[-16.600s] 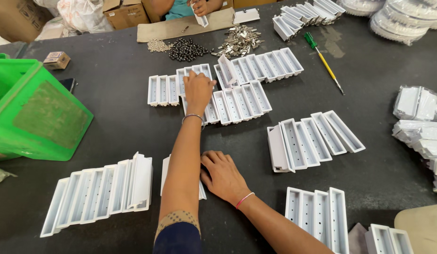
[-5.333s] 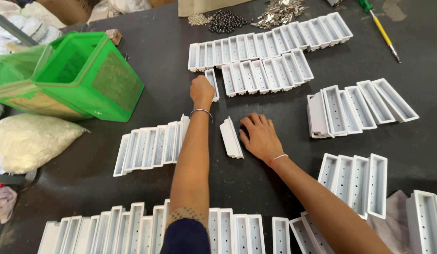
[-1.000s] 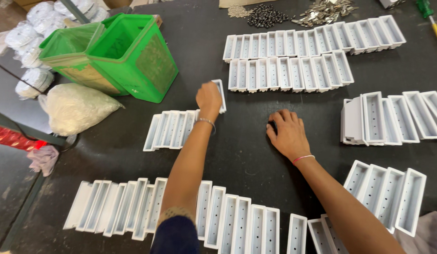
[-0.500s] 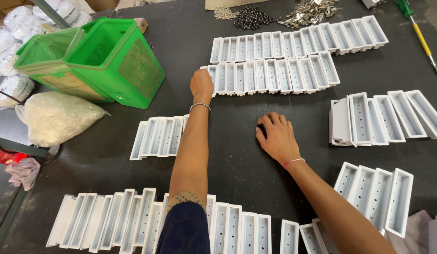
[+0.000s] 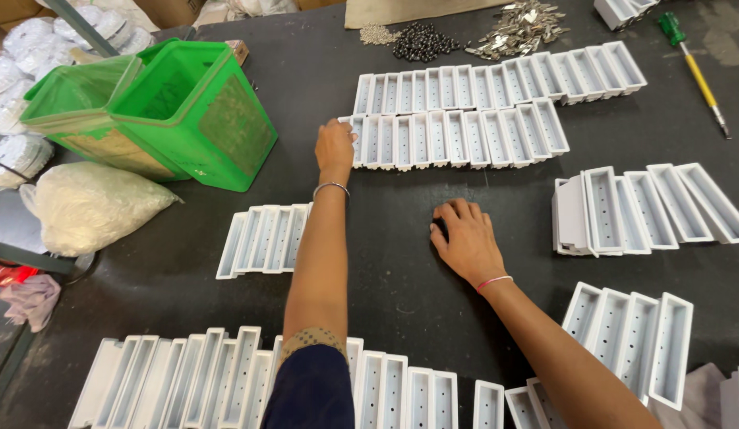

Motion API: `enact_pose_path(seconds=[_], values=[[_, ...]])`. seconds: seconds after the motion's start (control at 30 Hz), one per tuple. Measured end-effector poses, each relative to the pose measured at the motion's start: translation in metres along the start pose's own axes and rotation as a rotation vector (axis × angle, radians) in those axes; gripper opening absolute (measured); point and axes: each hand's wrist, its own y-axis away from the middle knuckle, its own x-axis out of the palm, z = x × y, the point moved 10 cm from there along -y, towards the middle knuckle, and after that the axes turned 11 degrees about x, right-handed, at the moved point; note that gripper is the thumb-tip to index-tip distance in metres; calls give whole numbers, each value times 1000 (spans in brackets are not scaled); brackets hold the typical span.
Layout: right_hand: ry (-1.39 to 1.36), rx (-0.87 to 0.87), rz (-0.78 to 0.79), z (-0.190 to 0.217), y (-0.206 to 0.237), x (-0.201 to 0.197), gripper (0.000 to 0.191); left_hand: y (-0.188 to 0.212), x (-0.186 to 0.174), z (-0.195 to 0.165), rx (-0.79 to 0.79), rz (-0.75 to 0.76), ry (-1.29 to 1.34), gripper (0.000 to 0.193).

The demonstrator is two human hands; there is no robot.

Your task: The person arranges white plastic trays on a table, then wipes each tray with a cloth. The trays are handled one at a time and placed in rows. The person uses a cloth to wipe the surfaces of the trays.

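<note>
My left hand reaches forward and rests against the left end of the second row of white plastic trays, gripping or pressing the leftmost tray there. My right hand lies flat on the dark table, palm down, fingers slightly spread, holding nothing. A short row of white trays lies just left of my left forearm. A longer row of white trays sits behind the second row.
Two green plastic bins stand at the left with a white bag below them. More tray groups lie at the right, lower right and along the near edge. A screwdriver, metal clips and dark beads lie far back.
My left hand has carried a white tray from near the short row up to the left end of the second row. My right hand stayed flat on the table.
</note>
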Motion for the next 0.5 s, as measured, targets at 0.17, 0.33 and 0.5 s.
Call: enact_pose_path(seconds=[0.17, 0.33, 0.5], values=[[8, -11, -17, 0, 1, 1, 23, 9, -14, 26, 56, 17, 34, 38], [-3, 2, -7, -1, 1, 2, 22, 25, 2, 63, -199, 167, 165, 30], [1, 4, -1, -1, 1, 4, 23, 27, -2, 71, -266, 208, 7, 17]])
